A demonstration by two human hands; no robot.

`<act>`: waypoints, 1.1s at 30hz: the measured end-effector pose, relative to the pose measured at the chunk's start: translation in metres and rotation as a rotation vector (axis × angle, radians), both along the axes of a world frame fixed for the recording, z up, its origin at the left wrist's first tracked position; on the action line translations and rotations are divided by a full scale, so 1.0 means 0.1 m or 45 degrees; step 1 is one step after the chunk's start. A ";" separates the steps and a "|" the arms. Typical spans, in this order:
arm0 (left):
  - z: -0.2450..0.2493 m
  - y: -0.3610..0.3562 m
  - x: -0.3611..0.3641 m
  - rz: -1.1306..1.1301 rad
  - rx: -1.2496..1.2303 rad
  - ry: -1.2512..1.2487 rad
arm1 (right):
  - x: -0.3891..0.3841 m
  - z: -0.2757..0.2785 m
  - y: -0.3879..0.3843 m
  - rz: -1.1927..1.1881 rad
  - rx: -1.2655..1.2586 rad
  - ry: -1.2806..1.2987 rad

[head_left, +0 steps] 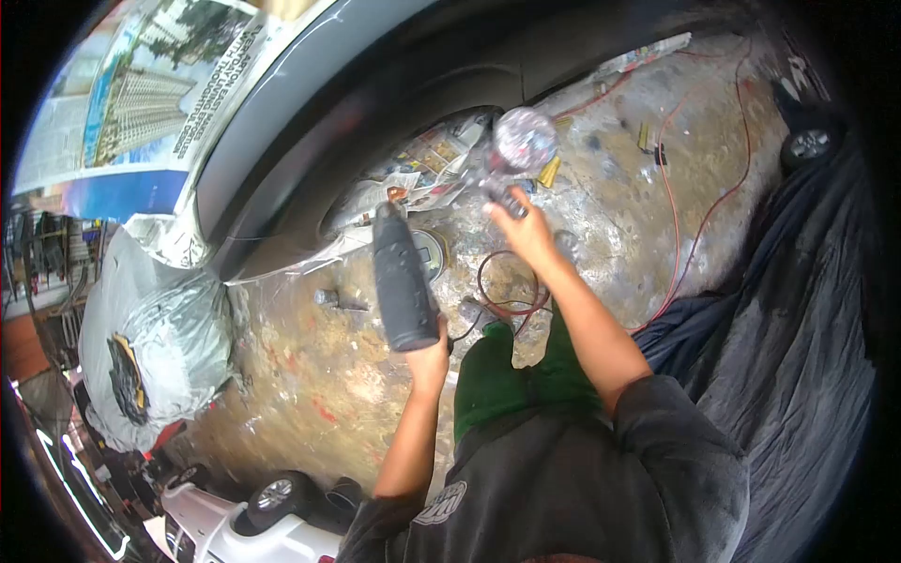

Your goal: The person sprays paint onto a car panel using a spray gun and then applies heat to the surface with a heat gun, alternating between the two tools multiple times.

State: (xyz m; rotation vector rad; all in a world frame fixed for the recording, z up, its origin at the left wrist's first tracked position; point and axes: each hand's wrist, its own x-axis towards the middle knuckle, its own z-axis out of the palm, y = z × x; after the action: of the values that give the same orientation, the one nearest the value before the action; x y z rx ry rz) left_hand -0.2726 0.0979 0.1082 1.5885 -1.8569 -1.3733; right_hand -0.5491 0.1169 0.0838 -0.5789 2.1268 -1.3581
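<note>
My left hand is closed round the lower end of a long dark cylindrical tool, whose narrow end points up toward the dark car body panel. Higher and to the right, my right hand grips the dark handle of a spray gun. A round, clear cup with speckled contents sits at the gun's upper end. Both tools are held apart, over the stained floor and near the panel's lower edge.
Newspaper sheets cover the upper left. A sheeted object stands left. A can and coiled hose lie below the panel. Red hoses and dark cloth are at right. A white car is lower left.
</note>
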 end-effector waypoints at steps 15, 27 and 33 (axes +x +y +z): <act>0.23 -0.15 -0.69 0.059 -0.042 0.457 | -0.57 0.28 0.32 -0.197 0.090 0.089; 0.36 -0.13 0.90 0.629 0.052 0.617 | 1.49 0.47 -0.70 0.593 0.129 0.197; 0.34 -0.13 0.75 0.523 -0.014 0.590 | 1.36 0.54 -0.67 0.561 0.120 0.144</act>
State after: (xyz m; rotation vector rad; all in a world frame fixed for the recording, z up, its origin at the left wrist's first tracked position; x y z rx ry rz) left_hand -0.1975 0.0847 0.1422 1.3924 -1.1915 -1.3847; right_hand -0.4131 0.0496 0.1375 -1.0335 1.9793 -0.9948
